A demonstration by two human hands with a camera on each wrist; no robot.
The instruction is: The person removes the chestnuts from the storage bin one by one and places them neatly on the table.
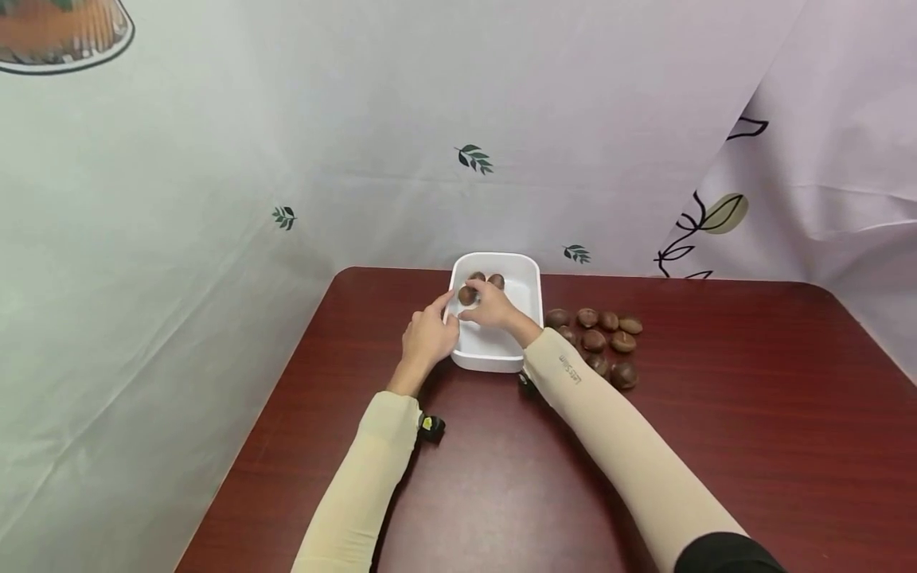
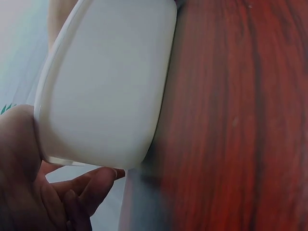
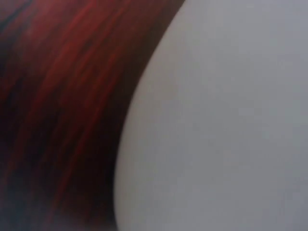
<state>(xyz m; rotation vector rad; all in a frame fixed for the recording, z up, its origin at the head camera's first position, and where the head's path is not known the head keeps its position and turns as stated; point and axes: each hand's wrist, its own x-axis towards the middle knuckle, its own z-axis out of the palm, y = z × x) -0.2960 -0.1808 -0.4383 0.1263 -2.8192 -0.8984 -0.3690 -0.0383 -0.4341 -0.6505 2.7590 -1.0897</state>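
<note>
A white tray stands near the table's back edge, and a few brown chestnuts lie in its far left part. My left hand grips the tray's left side. In the left wrist view its thumb side meets the rim, and bent fingers lie by the outer wall. My right hand reaches over the tray with thumb and fingers bent about one chestnut; the contact at the thumb is hard to make out. Only the tray's blurred wall and the table show in the right wrist view.
A cluster of several chestnuts lies on the dark red table, right of the tray and partly behind my right forearm. A pale patterned cloth hangs behind and beside the table.
</note>
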